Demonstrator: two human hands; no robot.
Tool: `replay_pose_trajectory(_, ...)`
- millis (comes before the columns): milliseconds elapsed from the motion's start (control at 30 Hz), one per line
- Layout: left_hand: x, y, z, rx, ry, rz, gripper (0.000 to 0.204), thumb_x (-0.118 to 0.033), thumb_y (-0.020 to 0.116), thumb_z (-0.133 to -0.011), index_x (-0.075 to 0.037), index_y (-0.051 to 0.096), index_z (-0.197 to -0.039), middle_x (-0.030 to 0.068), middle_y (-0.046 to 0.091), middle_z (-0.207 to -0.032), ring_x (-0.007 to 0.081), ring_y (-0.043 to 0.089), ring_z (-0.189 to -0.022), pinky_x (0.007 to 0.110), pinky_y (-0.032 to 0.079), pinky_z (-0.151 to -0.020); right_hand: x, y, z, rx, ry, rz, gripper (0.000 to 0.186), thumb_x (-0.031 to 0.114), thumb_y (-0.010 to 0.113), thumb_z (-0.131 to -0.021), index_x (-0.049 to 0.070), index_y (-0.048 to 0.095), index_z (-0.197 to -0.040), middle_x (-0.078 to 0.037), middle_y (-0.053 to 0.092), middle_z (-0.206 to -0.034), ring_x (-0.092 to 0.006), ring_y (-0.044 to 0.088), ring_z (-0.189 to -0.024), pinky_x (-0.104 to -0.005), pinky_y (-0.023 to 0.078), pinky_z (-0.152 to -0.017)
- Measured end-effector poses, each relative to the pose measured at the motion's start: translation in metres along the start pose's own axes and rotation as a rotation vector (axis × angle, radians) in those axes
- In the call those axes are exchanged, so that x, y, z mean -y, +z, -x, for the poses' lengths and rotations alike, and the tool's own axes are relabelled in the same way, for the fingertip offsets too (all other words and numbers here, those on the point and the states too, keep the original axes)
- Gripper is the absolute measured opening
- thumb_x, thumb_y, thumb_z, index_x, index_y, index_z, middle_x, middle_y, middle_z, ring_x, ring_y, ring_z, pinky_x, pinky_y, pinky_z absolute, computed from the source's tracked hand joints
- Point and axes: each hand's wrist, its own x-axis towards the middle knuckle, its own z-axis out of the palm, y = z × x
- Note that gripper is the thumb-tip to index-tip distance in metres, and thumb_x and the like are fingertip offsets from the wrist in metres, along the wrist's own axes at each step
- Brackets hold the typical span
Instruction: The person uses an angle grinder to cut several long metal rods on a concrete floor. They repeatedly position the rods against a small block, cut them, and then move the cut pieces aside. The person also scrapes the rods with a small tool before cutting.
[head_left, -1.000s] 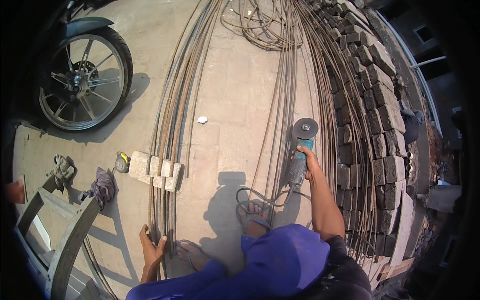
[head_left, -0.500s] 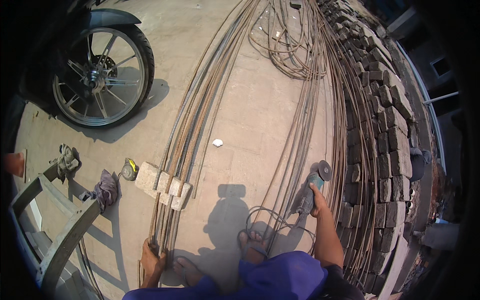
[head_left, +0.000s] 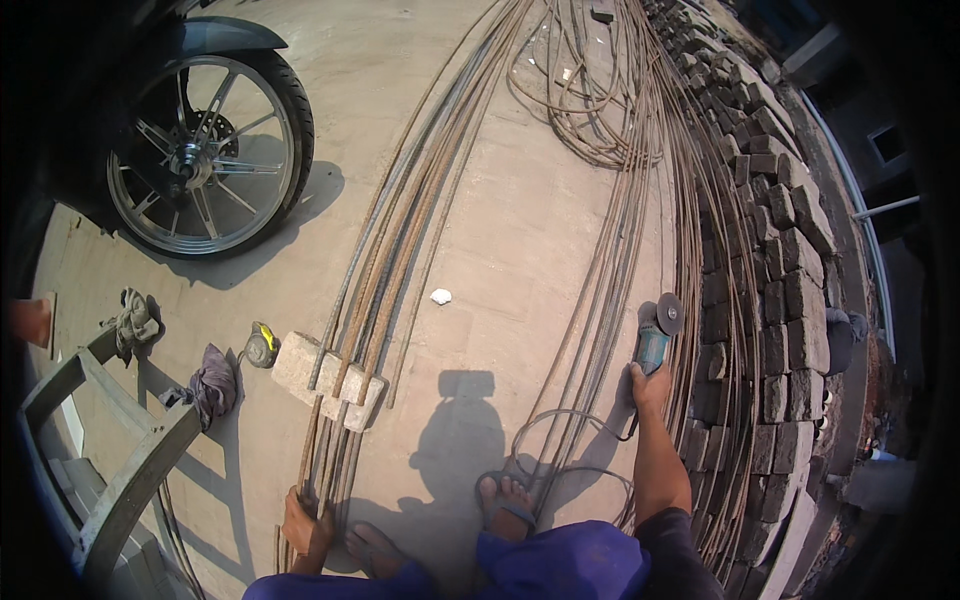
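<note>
My left hand [head_left: 305, 524], at the lower left, has its fingers wrapped round several short steel rods [head_left: 318, 450]. The far ends of these rods lie on a pale block [head_left: 292, 358], where the ends of longer rusty rods [head_left: 400, 235] also rest. Out to the right, my right hand [head_left: 650, 386] grips the body of a teal angle grinder [head_left: 653, 348]. Its grey disc [head_left: 670, 314] is up at the far end, over a bundle of thin rods. A dark cord [head_left: 545, 412] loops from the grinder toward my right foot.
A motorbike wheel [head_left: 205, 155] stands at the upper left. Below it are a tape measure [head_left: 261, 345], a grey cloth [head_left: 213, 385] and a ladder-like frame [head_left: 150, 455]. Long thin rods [head_left: 600, 280] run beside stacked paving bricks [head_left: 795, 310] on the right. A white lump [head_left: 441, 297] lies mid-floor.
My right hand has carried the angle grinder forward and slightly right, away from my body. My left hand stays on the rods. The whole view has shifted slightly.
</note>
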Motion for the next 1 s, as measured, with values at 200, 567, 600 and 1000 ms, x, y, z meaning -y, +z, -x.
replay_pose_trajectory(200, 0.001, 0.002, 0.004, -0.01, -0.032, -0.026, 0.078, -0.015, 0.084, -0.068, -0.009, 0.05, -0.138, 0.0126, 0.064, -0.102, 0.0353, 0.067, -0.092, 0.047, 0.053, -0.078, -0.027, 0.023, 0.009, 0.044, 0.007, 0.117, 0.089, 0.038, 0.077, -0.088, -0.011, 0.033, -0.148, -0.037, 0.046, -0.141, -0.0511, 0.048, -0.132, -0.0516, 0.04, -0.112)
replay_pose_trajectory(567, 0.001, -0.012, -0.001, 0.159, -0.159, 0.067, 0.08, -0.019, 0.087, -0.07, -0.01, 0.049, -0.139, 0.012, 0.068, -0.106, 0.0344, 0.069, -0.097, 0.045, 0.055, -0.084, 0.036, -0.032, 0.141, -0.009, -0.487, 0.051, 0.051, 0.015, 0.07, -0.092, -0.002, 0.053, -0.136, -0.026, 0.053, -0.136, -0.0441, 0.047, -0.13, -0.0539, 0.037, -0.111)
replay_pose_trajectory(600, 0.002, -0.013, -0.001, 0.153, -0.148, 0.061, 0.078, -0.018, 0.087, -0.071, -0.01, 0.049, -0.139, 0.0124, 0.069, -0.107, 0.0345, 0.069, -0.096, 0.045, 0.055, -0.084, 0.047, -0.034, 0.154, 0.03, -0.565, 0.009, 0.047, 0.013, 0.069, -0.092, -0.002, 0.054, -0.134, -0.025, 0.054, -0.135, -0.0437, 0.048, -0.129, -0.0534, 0.037, -0.11)
replay_pose_trajectory(1000, 0.014, -0.025, 0.01, 0.064, -0.034, 0.111, 0.039, -0.013, 0.079, -0.082, -0.009, 0.065, -0.118, 0.0188, 0.074, -0.1, 0.0399, 0.072, -0.088, 0.046, 0.058, -0.074, 0.124, -0.006, 0.292, 0.999, -1.052, -0.275, 0.021, 0.02, 0.065, -0.096, 0.009, 0.068, -0.114, -0.016, 0.073, -0.105, -0.0372, 0.071, -0.092, -0.0443, 0.057, -0.082)
